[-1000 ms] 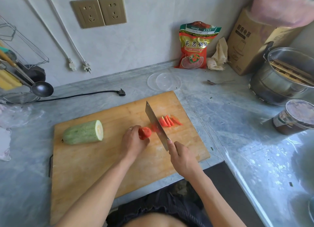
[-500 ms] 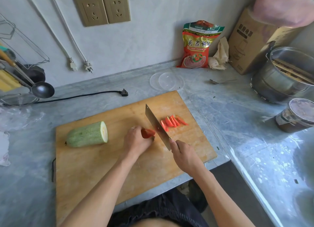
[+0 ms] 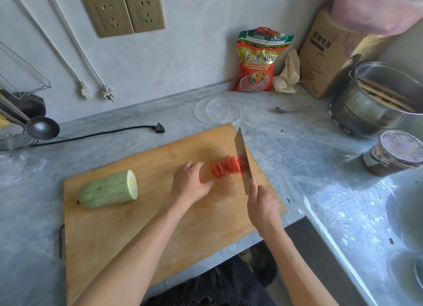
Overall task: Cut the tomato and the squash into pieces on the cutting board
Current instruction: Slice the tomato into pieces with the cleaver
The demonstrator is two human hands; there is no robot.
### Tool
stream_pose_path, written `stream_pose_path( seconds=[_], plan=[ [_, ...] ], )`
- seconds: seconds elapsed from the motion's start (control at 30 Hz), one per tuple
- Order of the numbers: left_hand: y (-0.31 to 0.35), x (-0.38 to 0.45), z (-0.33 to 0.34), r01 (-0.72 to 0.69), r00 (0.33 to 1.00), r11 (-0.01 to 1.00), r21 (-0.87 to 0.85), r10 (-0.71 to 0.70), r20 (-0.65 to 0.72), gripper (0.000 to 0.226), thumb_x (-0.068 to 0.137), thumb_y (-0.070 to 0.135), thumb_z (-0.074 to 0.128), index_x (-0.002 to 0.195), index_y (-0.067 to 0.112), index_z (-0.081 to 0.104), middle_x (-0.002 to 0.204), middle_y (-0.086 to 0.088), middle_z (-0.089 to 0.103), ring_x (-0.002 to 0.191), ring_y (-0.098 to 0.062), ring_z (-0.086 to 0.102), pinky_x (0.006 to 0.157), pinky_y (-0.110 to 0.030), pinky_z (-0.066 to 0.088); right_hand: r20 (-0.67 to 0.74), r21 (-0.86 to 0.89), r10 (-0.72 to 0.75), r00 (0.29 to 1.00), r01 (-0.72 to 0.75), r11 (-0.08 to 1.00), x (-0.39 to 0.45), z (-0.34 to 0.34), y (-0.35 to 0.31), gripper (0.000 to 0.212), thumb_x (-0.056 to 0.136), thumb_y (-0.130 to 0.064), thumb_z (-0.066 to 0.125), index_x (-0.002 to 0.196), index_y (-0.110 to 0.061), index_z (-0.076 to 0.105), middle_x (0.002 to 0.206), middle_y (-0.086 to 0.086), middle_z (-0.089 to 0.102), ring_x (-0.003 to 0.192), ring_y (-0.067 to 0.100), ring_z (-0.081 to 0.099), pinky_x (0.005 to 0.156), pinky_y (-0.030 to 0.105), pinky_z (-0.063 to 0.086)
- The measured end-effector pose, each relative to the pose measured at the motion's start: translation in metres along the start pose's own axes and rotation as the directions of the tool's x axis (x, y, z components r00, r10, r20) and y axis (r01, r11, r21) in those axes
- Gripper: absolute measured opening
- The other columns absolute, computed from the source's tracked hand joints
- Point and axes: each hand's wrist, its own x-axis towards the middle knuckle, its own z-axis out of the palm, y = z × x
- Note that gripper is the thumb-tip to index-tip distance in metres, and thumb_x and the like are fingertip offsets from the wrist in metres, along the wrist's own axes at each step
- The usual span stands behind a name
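Grey marble-look counter (image 3: 286, 150) against a pale wall, carrying a wooden cutting board (image 3: 142, 232).

Right hand (image 3: 263, 205) wrapping its fingers around the handle of a cleaver (image 3: 243, 161), blade standing on edge on the board and running away from the knuckles toward the wall. Touching the blade's left face, a row of red tomato slices (image 3: 225, 166) leaning on one another, lying between the two hands.

Left hand (image 3: 191, 184) lying flat on the board, fingers straight and relaxed, gripping nothing, a ring showing on one finger; fingertips pointing toward the slices and stopping just beside them, contact hard to tell. Well beyond its wrist side, to the left, a pale green squash (image 3: 107, 190) lying on the board with its cut face turned toward that hand.

Farther out past the blade tip, a clear round lid (image 3: 217, 110) sitting on the counter, then a red snack bag (image 3: 258, 63) leaning against the wall. Out to the right of the knife hand, a metal pot (image 3: 375, 104) and a covered jar (image 3: 393, 152) standing on the counter.
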Motion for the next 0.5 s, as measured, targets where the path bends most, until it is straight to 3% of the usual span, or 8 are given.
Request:
stream_pose_path(
  seconds=[0.17,0.3,0.43,0.5],
  plan=[
    [0.023,0.042,0.003,-0.058,0.963,0.997,0.042,0.045,0.266,0.084,0.08,0.021,0.073,0.153,0.025,0.032,0.154,-0.012,0.031,0.132,-0.03,0.047,0.103,-0.036,0.045,0.006,-0.079,0.08,0.997,-0.079,0.994,0.0,0.001,0.01,0.049,0.102,-0.046,0.026,0.068,-0.014,0.039,0.057,-0.001,0.044,0.049,0.014,0.041,0.048,0.027,0.032],
    [0.039,0.061,0.012,-0.047,0.935,0.998,0.048,0.027,0.355,0.078,0.079,0.012,0.067,0.15,0.025,0.036,0.155,-0.017,0.024,0.128,-0.035,0.051,0.094,-0.031,0.047,0.053,-0.107,0.071,0.996,-0.065,0.992,0.003,0.007,0.002,0.048,0.102,-0.049,0.023,0.071,-0.016,0.039,0.063,0.002,0.049,0.054,0.017,0.044,0.051,0.029,0.034],
    [0.037,0.061,0.01,0.01,0.95,0.999,-0.043,0.004,0.312,0.053,0.078,0.011,0.063,0.129,0.02,0.053,0.141,-0.019,0.044,0.131,-0.033,0.049,0.099,-0.032,0.046,0.126,-0.104,0.006,0.992,0.007,0.995,0.015,0.008,-0.007,0.048,0.102,-0.049,0.027,0.072,-0.014,0.04,0.063,0.002,0.05,0.054,0.017,0.044,0.049,0.029,0.031],
    [0.029,0.054,0.005,0.003,0.961,0.991,-0.133,0.034,0.273,0.05,0.076,0.012,0.067,0.125,0.019,0.058,0.126,-0.013,0.057,0.118,-0.028,0.058,0.096,-0.032,0.049,0.14,-0.087,-0.044,0.989,0.057,0.995,0.022,0.008,-0.01,0.048,0.102,-0.048,0.03,0.07,-0.014,0.039,0.06,0.002,0.048,0.052,0.018,0.042,0.049,0.031,0.031]
  ],
)
